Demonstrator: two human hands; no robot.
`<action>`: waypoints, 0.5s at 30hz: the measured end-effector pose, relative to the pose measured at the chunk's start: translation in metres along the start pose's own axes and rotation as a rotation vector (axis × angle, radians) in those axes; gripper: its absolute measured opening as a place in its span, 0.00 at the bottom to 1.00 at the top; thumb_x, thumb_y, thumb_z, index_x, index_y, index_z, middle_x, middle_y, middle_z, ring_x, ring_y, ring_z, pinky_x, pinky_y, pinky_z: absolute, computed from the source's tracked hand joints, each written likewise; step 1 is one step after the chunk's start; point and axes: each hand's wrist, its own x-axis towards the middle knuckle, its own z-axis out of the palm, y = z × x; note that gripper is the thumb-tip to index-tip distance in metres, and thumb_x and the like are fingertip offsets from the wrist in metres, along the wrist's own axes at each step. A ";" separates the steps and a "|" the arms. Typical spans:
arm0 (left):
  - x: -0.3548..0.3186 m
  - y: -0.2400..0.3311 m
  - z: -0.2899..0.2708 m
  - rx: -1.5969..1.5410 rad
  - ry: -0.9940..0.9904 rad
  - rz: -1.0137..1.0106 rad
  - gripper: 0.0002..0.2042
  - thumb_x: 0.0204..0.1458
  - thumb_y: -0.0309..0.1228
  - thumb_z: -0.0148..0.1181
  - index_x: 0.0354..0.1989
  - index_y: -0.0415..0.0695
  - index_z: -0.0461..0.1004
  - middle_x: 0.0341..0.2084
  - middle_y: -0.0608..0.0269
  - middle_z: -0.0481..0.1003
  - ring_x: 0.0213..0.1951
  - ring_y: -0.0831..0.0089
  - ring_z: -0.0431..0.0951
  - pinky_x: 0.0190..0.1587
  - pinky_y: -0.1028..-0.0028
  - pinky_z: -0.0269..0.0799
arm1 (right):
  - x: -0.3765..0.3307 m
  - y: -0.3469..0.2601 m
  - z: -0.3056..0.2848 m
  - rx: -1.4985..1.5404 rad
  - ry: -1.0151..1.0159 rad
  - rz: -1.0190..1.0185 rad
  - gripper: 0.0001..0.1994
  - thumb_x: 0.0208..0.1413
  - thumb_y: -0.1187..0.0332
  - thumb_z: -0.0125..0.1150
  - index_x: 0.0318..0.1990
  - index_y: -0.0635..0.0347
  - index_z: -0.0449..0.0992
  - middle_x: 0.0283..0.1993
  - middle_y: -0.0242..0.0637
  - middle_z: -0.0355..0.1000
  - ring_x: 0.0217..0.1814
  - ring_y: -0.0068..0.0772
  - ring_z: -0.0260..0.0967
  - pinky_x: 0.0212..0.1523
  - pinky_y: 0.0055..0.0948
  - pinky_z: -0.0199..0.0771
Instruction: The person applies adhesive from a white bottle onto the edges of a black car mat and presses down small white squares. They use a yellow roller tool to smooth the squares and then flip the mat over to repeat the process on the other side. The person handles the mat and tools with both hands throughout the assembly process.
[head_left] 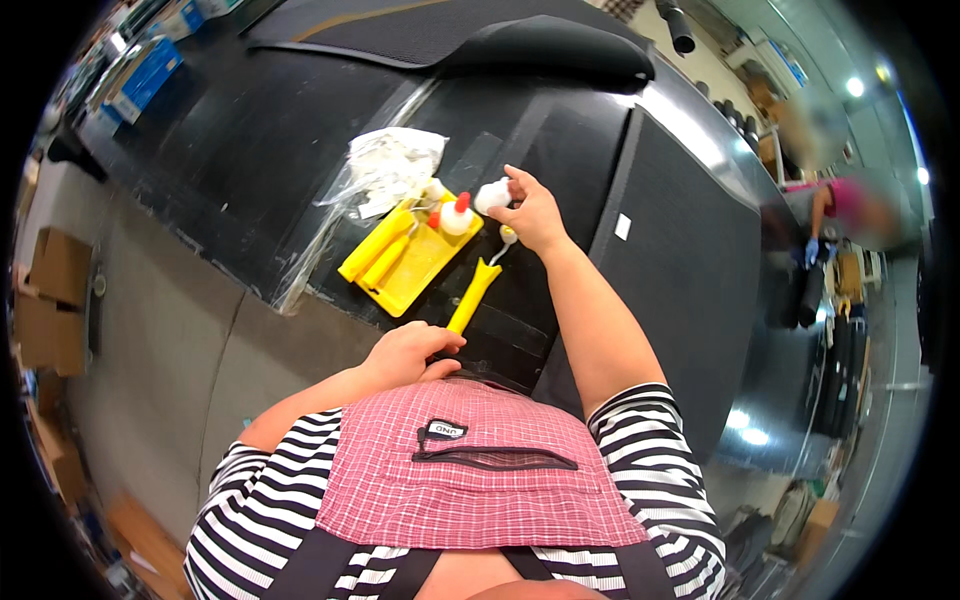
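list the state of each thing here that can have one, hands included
left hand: closed around the yellow roller handle
right hand: gripping the white roller sleeve
yellow paint tray: flat on the black surface, holding yellow tools
small white bottle: upright, red cap on
clear plastic bag: crumpled, lying beside the tray

Plenty of bare black worktop [250, 150] left of the yellow tray [405, 262]; crumpled plastic bag [385, 165] crowds behind it.

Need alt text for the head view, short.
A person's left hand grips the yellow handle of a small paint roller, while the right hand holds its white roller sleeve over a black work surface. A yellow paint tray and a clear plastic bag lie beside it.
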 end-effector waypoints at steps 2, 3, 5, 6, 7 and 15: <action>0.002 0.005 -0.001 -0.038 -0.051 -0.042 0.15 0.55 0.29 0.68 0.51 0.43 0.78 0.41 0.56 0.80 0.43 0.62 0.80 0.47 0.67 0.77 | -0.021 -0.006 -0.013 0.050 0.046 -0.023 0.35 0.47 0.71 0.76 0.66 0.58 0.70 0.55 0.40 0.77 0.57 0.33 0.74 0.58 0.31 0.72; 0.003 0.005 0.000 -0.075 -0.073 -0.073 0.15 0.55 0.28 0.68 0.51 0.43 0.78 0.41 0.55 0.80 0.43 0.63 0.80 0.48 0.67 0.77 | -0.037 -0.004 -0.021 0.090 0.071 -0.033 0.34 0.48 0.71 0.75 0.66 0.58 0.70 0.55 0.40 0.77 0.57 0.32 0.74 0.58 0.31 0.72; 0.013 0.022 -0.006 -0.191 -0.202 -0.223 0.15 0.57 0.27 0.66 0.53 0.42 0.77 0.45 0.53 0.80 0.48 0.62 0.80 0.53 0.67 0.77 | -0.078 0.004 -0.039 0.162 0.146 -0.030 0.29 0.53 0.71 0.72 0.64 0.57 0.72 0.55 0.40 0.77 0.58 0.31 0.74 0.57 0.31 0.72; 0.015 0.024 -0.003 -0.276 -0.247 -0.228 0.15 0.58 0.28 0.66 0.53 0.43 0.77 0.45 0.55 0.80 0.48 0.64 0.80 0.53 0.68 0.76 | -0.102 0.011 -0.050 0.188 0.197 -0.017 0.26 0.55 0.72 0.71 0.62 0.58 0.74 0.55 0.40 0.77 0.57 0.31 0.75 0.58 0.30 0.73; 0.015 0.024 0.003 -0.360 -0.288 -0.238 0.16 0.58 0.29 0.66 0.53 0.43 0.76 0.45 0.57 0.81 0.48 0.65 0.80 0.53 0.68 0.76 | -0.127 0.014 -0.064 0.191 0.259 -0.010 0.23 0.56 0.72 0.70 0.60 0.60 0.75 0.54 0.40 0.77 0.57 0.31 0.76 0.59 0.29 0.73; 0.076 0.034 0.074 -0.879 -0.540 -0.484 0.35 0.64 0.34 0.61 0.75 0.39 0.51 0.71 0.49 0.59 0.71 0.59 0.62 0.70 0.66 0.61 | -0.353 0.140 -0.224 -0.036 0.976 0.495 0.15 0.58 0.71 0.66 0.52 0.66 0.80 0.47 0.40 0.79 0.49 0.30 0.77 0.53 0.29 0.76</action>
